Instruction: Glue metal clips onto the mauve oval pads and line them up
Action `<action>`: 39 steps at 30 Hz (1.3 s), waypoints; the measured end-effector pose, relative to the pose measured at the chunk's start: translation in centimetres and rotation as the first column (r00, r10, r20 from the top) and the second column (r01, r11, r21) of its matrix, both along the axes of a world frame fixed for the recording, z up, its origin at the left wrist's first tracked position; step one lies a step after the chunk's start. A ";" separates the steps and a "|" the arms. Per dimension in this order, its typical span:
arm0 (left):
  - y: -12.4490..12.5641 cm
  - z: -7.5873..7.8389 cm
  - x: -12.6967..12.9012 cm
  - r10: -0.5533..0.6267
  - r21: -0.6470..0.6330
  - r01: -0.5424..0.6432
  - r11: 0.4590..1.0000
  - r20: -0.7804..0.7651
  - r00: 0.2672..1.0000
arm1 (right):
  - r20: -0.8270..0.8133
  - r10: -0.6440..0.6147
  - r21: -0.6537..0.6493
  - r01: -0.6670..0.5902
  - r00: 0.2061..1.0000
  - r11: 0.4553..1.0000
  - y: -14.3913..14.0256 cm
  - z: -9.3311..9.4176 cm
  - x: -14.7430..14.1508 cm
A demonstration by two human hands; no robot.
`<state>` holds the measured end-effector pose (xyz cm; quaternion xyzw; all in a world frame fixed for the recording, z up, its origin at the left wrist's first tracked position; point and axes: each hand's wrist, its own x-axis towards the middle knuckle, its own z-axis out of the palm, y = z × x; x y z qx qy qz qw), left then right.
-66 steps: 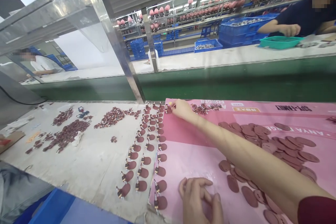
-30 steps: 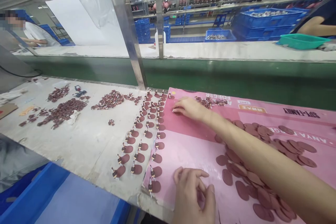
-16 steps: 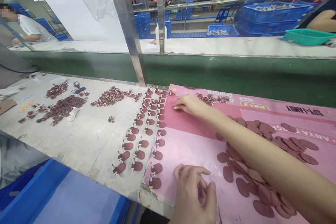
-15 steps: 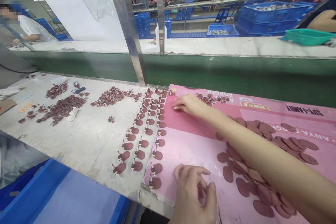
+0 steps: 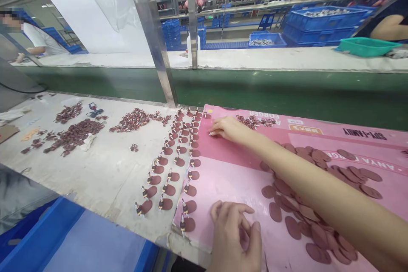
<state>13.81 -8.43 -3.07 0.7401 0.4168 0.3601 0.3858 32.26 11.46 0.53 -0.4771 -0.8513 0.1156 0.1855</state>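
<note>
My right hand [image 5: 228, 129] reaches across a pink printed sheet [image 5: 229, 170]. Its fingertips are pinched down on a maroon disc [image 5: 216, 136] that lies on the sheet beside three rows of maroon discs with small figures standing on them [image 5: 174, 176]. A small heap of loose figures [image 5: 255, 121] lies just behind that hand. My left hand [image 5: 236, 238] rests at the sheet's near edge with its fingers curled around a maroon disc [image 5: 245, 239]. A spread of loose maroon discs [image 5: 318, 165] lies under and to the right of my right forearm.
Heaps of small dark red parts [image 5: 132, 120] [image 5: 75, 134] lie on the white bench to the left. A slanted metal post [image 5: 159, 63] rises behind the rows, before a green conveyor [image 5: 270, 89]. A blue bin [image 5: 47, 238] sits below the bench. Other people [image 5: 35, 40] [image 5: 389, 27] work beyond.
My right hand has come back from the far corner of the sheet to a spot lower beside the rows. My left hand has stayed at the near edge. The view tilted down.
</note>
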 end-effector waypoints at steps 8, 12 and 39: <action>0.0 -0.2 0.0 0.006 -0.009 -0.006 1.000 0.005 1.000 | 0.017 -0.039 -0.065 0.040 0.999 0.997 0.0 0.5 -0.4; 0.0 -0.2 0.0 0.007 -0.006 -0.007 1.000 0.005 1.000 | 0.003 -0.067 -0.094 0.067 0.998 0.993 -0.2 0.8 -0.5; -0.1 -0.6 0.3 0.044 0.031 -0.044 0.999 0.015 0.999 | -0.204 -0.559 -0.199 0.525 0.804 0.828 -0.2 0.0 -2.0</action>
